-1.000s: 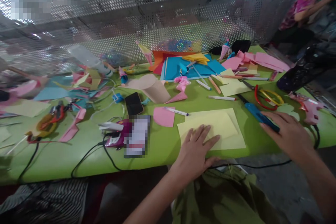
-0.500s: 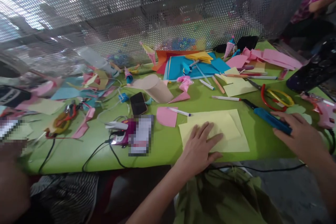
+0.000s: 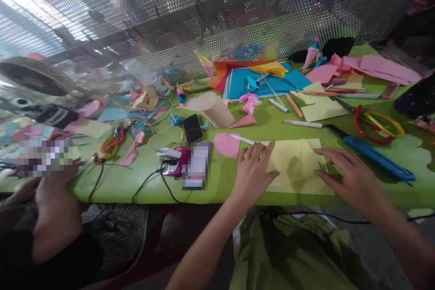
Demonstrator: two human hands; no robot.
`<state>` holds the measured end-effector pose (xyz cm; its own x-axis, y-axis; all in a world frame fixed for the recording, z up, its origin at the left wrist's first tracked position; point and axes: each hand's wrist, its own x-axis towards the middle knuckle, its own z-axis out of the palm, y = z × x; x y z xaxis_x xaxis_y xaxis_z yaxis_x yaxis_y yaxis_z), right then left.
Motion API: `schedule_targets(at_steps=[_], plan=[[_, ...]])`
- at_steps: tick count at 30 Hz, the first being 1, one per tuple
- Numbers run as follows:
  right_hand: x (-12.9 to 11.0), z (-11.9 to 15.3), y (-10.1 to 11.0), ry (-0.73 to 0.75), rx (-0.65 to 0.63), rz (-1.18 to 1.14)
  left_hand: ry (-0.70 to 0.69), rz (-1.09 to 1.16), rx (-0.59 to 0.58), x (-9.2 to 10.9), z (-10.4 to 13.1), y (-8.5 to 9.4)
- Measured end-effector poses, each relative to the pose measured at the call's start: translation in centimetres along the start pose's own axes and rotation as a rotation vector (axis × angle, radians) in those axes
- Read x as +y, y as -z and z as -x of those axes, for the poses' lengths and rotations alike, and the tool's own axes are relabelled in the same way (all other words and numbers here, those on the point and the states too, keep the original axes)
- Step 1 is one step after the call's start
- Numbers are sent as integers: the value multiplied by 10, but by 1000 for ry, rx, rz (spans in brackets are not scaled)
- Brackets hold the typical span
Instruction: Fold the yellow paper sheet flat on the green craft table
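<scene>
Green surface [image 3: 112, 181] before a perforated screen carries scattered craft paper. Our left hand [image 3: 253, 174] lies flat and open on the left edge of the yellow sheet [image 3: 295, 163]; our right hand [image 3: 350, 179], fingers spread and holding nothing, presses its right edge. Half a second ago that hand rested on the blue cutter [image 3: 377, 158], which now lies apart to the right.

Your green counter [image 3: 238, 188] carries yellow paper sheets [image 3: 299, 165] at the near edge, a pink half-disc [image 3: 227, 144] and a black phone [image 3: 193, 128] to their left, and a blue cutter [image 3: 379, 158] with red-and-yellow scissors [image 3: 377, 124] to their right.
</scene>
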<state>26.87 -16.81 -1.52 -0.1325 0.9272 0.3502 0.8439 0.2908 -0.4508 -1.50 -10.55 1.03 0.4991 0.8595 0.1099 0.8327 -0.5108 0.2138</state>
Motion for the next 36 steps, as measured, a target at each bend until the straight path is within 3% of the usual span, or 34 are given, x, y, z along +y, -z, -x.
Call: schedule_targets(at_steps=[3,7,13,18,24,27,30,33,36], plan=[[-11,-12,-6,78,31,13,-19,-13,9,2,3,0],[-17,-29,-20,170,-94,78,4,15,-35,-3,2,-1],[-11,-35,-44,158,-200,116,15,52,-42,-17,4,-3],[-17,-35,-37,159,-167,189,-18,11,39,-20,8,-1],[-55,-45,-20,256,-79,213,-115,8,135,-7,12,5],[-72,-52,-8,315,-10,81,-136,25,191,10,23,25],[-77,-52,10,389,90,21,-124,166,168,20,44,64],[-71,-44,28,377,214,-15,-198,459,-7,9,65,103],[-54,-30,36,236,318,-83,-294,468,-131,-14,72,114]])
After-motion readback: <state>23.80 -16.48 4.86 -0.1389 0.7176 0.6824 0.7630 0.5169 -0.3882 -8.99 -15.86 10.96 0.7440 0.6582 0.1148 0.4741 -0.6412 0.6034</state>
